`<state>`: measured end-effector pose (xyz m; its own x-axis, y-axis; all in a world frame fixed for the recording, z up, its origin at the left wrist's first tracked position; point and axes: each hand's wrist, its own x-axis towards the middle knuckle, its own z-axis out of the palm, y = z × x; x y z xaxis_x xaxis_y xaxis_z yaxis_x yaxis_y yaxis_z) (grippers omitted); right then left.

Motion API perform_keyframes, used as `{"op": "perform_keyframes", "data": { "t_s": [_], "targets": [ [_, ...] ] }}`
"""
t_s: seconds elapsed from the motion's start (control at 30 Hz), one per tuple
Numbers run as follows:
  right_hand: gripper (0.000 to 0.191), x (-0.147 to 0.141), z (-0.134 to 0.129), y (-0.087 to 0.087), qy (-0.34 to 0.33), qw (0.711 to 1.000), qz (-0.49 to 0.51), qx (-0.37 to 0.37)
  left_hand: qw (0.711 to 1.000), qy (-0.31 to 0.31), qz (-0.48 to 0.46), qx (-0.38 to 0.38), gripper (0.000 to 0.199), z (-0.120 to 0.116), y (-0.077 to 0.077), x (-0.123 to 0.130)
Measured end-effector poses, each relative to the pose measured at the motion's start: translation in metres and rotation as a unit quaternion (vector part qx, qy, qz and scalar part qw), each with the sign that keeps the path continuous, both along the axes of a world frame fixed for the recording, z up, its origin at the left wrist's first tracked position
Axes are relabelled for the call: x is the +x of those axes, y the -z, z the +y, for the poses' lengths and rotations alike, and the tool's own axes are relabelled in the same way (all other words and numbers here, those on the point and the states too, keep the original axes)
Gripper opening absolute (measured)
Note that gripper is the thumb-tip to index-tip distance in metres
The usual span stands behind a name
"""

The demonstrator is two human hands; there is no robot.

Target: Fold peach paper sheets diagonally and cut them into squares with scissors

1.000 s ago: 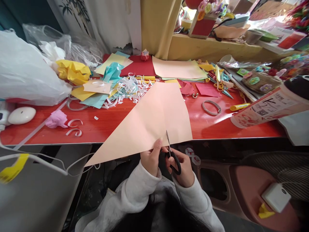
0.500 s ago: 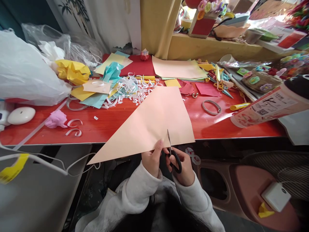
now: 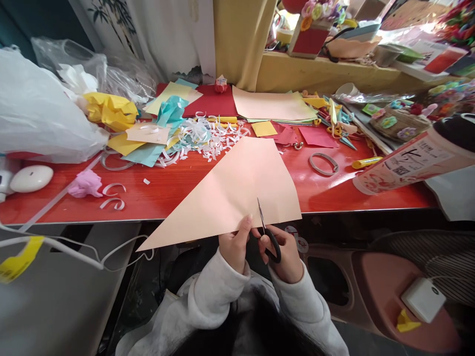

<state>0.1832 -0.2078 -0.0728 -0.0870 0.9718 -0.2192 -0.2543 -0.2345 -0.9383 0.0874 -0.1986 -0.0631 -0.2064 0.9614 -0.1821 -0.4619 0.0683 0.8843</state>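
My left hand [image 3: 233, 242] pinches a peach sheet of paper [image 3: 222, 193] by its near edge, thumb on top and fingers tucked out of sight beneath; my right hand [image 3: 287, 257], just to the right, grips the black-handled scissors [image 3: 270, 234], the tips pointing far and slightly left. The sheet spreads over the near edge of the red table [image 3: 166, 180], its long left corner reaching out past that edge; I cannot tell whether its far part rests on the tabletop.

One slim blade shows above the paper, to the right of my left thumb; whether the other lies underneath, and how wide the pair is parted, I cannot tell. As I judge it, a clean cut here calls for the paper taut and flat between pinch and blades, since a soft crease runs across its middle; the left thumb wants to stay clear of the cutting line; the sheet is best turned into the blades with the left hand, the right wrist held steady; long, slow closes should leave a smoother edge than short snips.

Beyond the sheet, white paper curls [image 3: 202, 136] lie on the far side; a yellow square [image 3: 264, 129] lies just right of them; a tall cup [image 3: 397, 163] leans at right.
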Motion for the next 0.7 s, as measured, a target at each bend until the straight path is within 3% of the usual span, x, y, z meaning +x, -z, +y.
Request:
{"op": "perform_keyframes", "data": {
  "t_s": [0.23,0.4,0.7],
  "targets": [
    [0.038,0.001,0.0009,0.0009,0.009,1.0,0.001,-0.004,0.999,0.003,0.01,-0.032,0.04,-0.0008,-0.0017,0.0021],
    [0.037,0.0022,0.0018,-0.0008,0.013,1.0,-0.009,-0.009,1.0,0.006,0.008,-0.005,0.04,0.0002,0.0016,0.002],
    [0.054,-0.0013,0.0042,-0.003,0.03,0.999,0.027,-0.014,1.0,-0.008,0.009,-0.012,0.039,-0.0017,-0.0041,0.0035]
  ]
}}
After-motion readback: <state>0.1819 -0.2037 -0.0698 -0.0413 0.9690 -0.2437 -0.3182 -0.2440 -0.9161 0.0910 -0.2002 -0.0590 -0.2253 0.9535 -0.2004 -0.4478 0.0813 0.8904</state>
